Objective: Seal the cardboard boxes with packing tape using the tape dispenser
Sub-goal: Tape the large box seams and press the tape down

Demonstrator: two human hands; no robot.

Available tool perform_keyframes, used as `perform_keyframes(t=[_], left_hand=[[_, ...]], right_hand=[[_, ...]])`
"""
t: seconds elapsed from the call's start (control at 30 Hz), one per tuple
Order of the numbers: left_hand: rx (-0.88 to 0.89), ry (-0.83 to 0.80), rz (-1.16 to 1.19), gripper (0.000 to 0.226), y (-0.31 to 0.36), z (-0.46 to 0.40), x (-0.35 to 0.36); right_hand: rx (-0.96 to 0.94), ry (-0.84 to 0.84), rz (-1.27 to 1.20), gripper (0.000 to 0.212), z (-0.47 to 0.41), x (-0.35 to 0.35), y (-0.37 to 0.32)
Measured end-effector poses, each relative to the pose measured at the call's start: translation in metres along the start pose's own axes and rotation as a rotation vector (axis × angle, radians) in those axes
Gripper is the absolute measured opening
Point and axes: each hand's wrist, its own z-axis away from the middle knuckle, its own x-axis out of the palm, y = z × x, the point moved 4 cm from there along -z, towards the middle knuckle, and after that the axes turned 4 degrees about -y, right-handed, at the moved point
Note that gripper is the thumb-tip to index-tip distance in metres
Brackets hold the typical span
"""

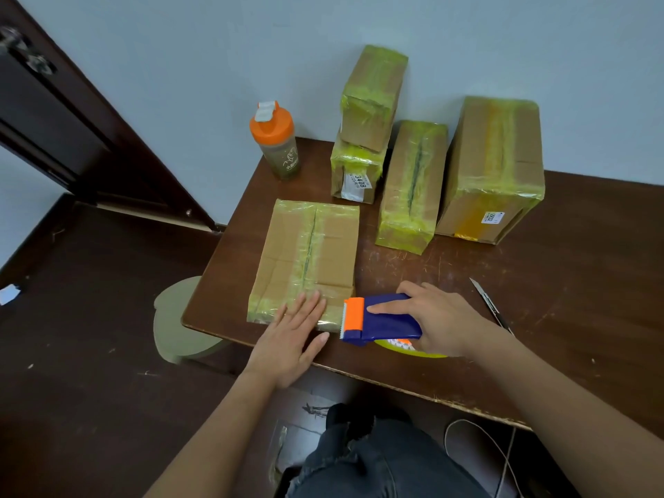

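Observation:
A flat cardboard box (pixel 309 253) lies at the near left of the brown table (pixel 575 282), with yellowish tape along its centre seam and edges. My left hand (pixel 293 339) presses flat on the box's near right corner, fingers straight. My right hand (pixel 440 323) grips the blue tape dispenser (pixel 384 319). The dispenser's orange toothed head sits at the box's near right edge. A short stretch of tape runs from that head under my left fingers. The yellow tape roll (pixel 406 348) peeks out below the dispenser.
Several taped boxes stand at the back: two stacked small ones (pixel 363 138), a tall one (pixel 411 188) and a large one (pixel 494 170). An orange-lidded bottle (pixel 276 142) stands at the back left. A utility knife (pixel 490 303) lies to the right. A stool (pixel 179 318) is beside the table.

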Motion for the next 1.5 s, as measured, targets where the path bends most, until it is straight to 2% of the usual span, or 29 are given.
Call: perform_keyframes(t=[0.23,0.4,0.53,0.6,0.83,1.0,1.17,1.27,1.5], left_hand=[[0.036,-0.013,-0.040,0.062,-0.008,0.003,-0.001],[-0.026,0.079,-0.030,0.077,-0.034,-0.008,-0.020],[0.008,0.100,0.216,0.051,-0.028,-0.008,-0.011],[-0.009,0.114,0.278,0.048,-0.030,-0.008,-0.007],[-0.025,0.105,0.216,0.049,-0.032,-0.010,-0.007],[-0.030,0.114,0.224,0.045,-0.035,-0.010,-0.006],[-0.023,0.135,0.224,0.054,-0.035,-0.012,-0.004],[-0.023,0.132,0.219,0.049,-0.035,-0.011,-0.004],[-0.048,0.152,0.257,0.045,-0.030,-0.010,-0.006]], right_hand=[[0.013,-0.008,-0.033,0.080,-0.003,-0.003,-0.004],[0.035,0.060,-0.055,0.073,-0.020,-0.007,-0.028],[0.041,0.070,-0.074,0.075,-0.027,-0.006,-0.034],[0.047,0.055,-0.080,0.080,-0.026,-0.005,-0.033],[0.014,0.032,-0.042,0.088,-0.014,-0.009,-0.035],[0.005,0.045,-0.037,0.082,-0.003,-0.009,-0.028],[0.034,0.015,-0.067,0.084,0.010,-0.006,-0.013],[0.030,-0.001,-0.075,0.084,0.017,-0.007,-0.012],[0.078,-0.048,0.053,0.078,0.012,-0.020,-0.022]])
